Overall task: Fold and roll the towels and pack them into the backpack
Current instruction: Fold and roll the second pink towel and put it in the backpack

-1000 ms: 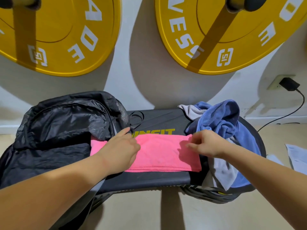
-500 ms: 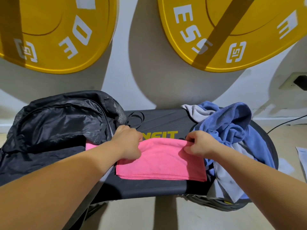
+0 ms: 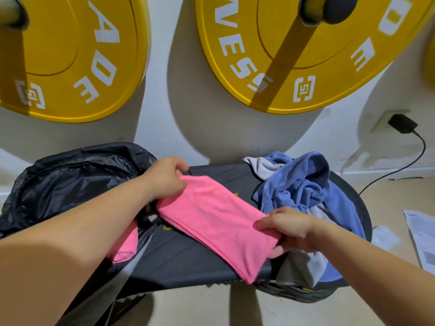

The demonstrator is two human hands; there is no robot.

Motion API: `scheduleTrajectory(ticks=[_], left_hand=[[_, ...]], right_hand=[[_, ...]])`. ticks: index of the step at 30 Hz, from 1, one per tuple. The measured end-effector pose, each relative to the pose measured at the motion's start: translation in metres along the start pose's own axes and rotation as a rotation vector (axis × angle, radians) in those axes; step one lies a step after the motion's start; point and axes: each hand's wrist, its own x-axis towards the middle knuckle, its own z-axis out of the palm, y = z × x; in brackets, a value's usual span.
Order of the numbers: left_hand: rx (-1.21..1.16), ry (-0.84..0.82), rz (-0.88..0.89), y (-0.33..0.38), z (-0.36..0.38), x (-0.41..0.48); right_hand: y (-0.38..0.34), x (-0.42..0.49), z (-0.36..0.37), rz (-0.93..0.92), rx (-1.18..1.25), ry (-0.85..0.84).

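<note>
L hand (image 3: 164, 177) pinching far end of folded pink towel (image 3: 216, 222) | R hand (image 3: 289, 229) pinching near end | towel slanted over desk (image 3: 188, 262), beside backpack (image 3: 70, 184) | vs 0.5 s ago: lay square, now turned diagonal

- Left round yellow rubber weight plate (image 3: 70, 55) and a matching right yellow plate (image 3: 329, 67) are hanging on the white wall (image 3: 188, 102).
- Black plug adapter (image 3: 402, 124) is sitting in a wall socket (image 3: 382, 123), with its thin black cable (image 3: 421, 151) trailing down.
- White paper sheets (image 3: 421, 236) are lying on the beige floor (image 3: 388, 203).
- Black padded bench (image 3: 188, 262) is standing below the plates.
</note>
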Motion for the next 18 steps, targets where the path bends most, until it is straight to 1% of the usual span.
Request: scheduleTrajectory(ticks=[2,3,4,5,7,8,10,14,16,18], left_hand=[[-0.012,0.247,0.111,0.007,0.004,0.012],[-0.036,0.324,0.159,0.01,0.008,0.016],[-0.049,0.356,0.192,0.013,0.013,0.017],[-0.045,0.34,0.207,0.016,0.019,0.017],[0.033,0.222,0.181,0.015,0.033,0.01],[0.105,0.144,0.146,0.012,0.04,0.005],[0.223,-0.023,0.084,0.009,0.052,-0.01],[0.261,-0.272,0.024,0.011,0.075,-0.04],[0.328,-0.344,-0.016,0.009,0.092,-0.055],[0.345,-0.366,-0.025,0.004,0.107,-0.069]], right_hand=[[0.001,0.003,0.016,0.069,0.099,-0.107],[0.003,0.005,0.024,0.099,0.121,-0.15],[0.007,0.007,0.032,0.116,0.098,-0.174],[0.011,0.008,0.038,0.123,0.032,-0.175],[0.019,0.008,0.045,0.095,-0.106,-0.133],[0.021,0.01,0.046,0.073,-0.13,-0.106],[0.023,0.011,0.046,0.068,-0.109,-0.061],[0.022,0.013,0.044,0.078,-0.108,-0.026],[0.024,0.013,0.044,0.064,-0.127,-0.035],[0.024,0.01,0.046,0.042,-0.146,-0.058]])
